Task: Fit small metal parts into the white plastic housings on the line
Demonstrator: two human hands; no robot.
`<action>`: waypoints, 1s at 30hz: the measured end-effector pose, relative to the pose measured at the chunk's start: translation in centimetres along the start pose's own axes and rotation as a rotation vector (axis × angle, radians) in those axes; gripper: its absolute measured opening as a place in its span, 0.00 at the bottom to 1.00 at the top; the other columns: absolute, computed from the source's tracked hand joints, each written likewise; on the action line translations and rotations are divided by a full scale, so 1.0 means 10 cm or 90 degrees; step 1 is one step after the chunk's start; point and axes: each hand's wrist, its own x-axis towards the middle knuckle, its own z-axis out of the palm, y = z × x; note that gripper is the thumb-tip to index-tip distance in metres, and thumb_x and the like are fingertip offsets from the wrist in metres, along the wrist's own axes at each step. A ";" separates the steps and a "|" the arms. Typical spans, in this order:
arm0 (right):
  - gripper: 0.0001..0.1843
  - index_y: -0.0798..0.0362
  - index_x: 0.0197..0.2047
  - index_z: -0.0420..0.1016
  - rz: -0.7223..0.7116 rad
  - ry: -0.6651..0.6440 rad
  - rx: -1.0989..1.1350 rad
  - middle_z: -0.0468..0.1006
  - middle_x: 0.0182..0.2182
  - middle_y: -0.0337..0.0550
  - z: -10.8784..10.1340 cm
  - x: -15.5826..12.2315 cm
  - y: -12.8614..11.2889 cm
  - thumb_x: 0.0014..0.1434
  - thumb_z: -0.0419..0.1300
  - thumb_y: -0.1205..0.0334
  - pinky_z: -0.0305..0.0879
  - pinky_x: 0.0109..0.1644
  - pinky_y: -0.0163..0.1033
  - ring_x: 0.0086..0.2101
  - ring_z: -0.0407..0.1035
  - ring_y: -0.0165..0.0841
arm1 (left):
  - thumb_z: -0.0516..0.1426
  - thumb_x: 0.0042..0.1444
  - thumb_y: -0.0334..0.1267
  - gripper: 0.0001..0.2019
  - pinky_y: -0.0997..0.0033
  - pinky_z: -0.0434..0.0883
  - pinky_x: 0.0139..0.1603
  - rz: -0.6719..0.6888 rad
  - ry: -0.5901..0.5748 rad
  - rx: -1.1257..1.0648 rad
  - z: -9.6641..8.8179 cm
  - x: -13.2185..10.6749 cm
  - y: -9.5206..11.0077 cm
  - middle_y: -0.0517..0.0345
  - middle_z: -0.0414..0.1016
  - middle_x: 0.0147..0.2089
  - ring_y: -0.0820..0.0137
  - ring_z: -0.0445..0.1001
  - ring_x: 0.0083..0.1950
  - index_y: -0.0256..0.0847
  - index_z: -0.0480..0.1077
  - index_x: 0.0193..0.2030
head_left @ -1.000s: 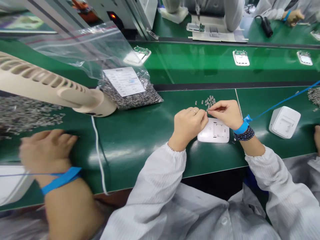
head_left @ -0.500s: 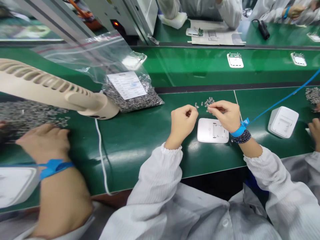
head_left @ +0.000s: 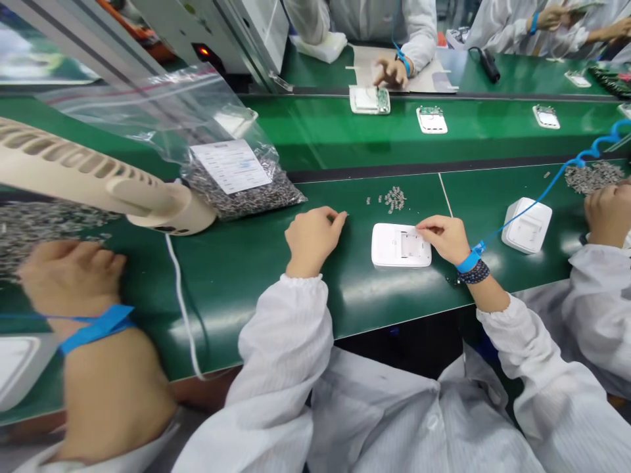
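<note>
A white plastic housing (head_left: 387, 246) with a rectangular recess lies flat on the green bench. My right hand (head_left: 446, 240), a blue wrist strap behind it, pinches its fingertips together at the housing's upper right, by the recess; anything between them is too small to name. Left of the housing, apart from it, my left hand (head_left: 314, 240) is closed, thumb and forefinger together. What it may hold is hidden. A little pile of small metal parts (head_left: 395, 198) lies beyond the housing, with a couple of loose ones to its left.
A clear bag of metal parts (head_left: 266, 190) and a beige ribbed appliance (head_left: 162, 203) stand left. A white box-shaped unit (head_left: 526, 225) sits right, near a blue coiled cord (head_left: 576, 159). Co-workers' hands flank me; circuit-board housings (head_left: 432, 121) lie on the green strip ahead.
My right hand has moved from the pile of metal parts to the housing. My left hand has drawn away from the pile. Across the bench, a co-worker's hand has come to a housing.
</note>
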 end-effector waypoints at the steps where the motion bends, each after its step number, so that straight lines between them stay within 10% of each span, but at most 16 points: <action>1: 0.04 0.51 0.32 0.84 -0.016 -0.001 -0.024 0.84 0.33 0.43 0.00 -0.04 0.02 0.56 0.67 0.63 0.72 0.36 0.37 0.30 0.75 0.31 | 0.53 0.63 0.50 0.16 0.58 0.70 0.45 0.005 0.044 -0.037 -0.02 -0.05 0.06 0.48 0.81 0.39 0.52 0.78 0.45 0.43 0.79 0.40; 4: 0.05 0.51 0.32 0.84 -0.058 -0.017 -0.076 0.83 0.35 0.43 0.06 -0.08 0.05 0.57 0.65 0.66 0.69 0.35 0.36 0.31 0.73 0.30 | 0.52 0.64 0.45 0.16 0.63 0.70 0.47 0.102 0.104 -0.151 -0.05 -0.23 0.32 0.53 0.81 0.39 0.60 0.78 0.43 0.41 0.78 0.42; 10: 0.06 0.50 0.35 0.84 -0.115 -0.015 -0.223 0.82 0.36 0.42 0.17 -0.05 0.10 0.61 0.64 0.67 0.68 0.40 0.36 0.35 0.74 0.32 | 0.60 0.55 0.39 0.25 0.56 0.68 0.60 0.377 -0.075 -0.068 0.15 -0.50 0.73 0.51 0.77 0.59 0.54 0.72 0.60 0.42 0.72 0.61; 30: 0.11 0.50 0.40 0.85 -0.209 -0.050 -0.412 0.80 0.37 0.44 0.27 -0.09 0.09 0.67 0.59 0.64 0.63 0.39 0.35 0.38 0.73 0.32 | 0.57 0.57 0.35 0.20 0.58 0.73 0.58 0.216 -0.143 -0.066 0.29 -0.41 0.73 0.57 0.80 0.57 0.55 0.73 0.59 0.47 0.79 0.55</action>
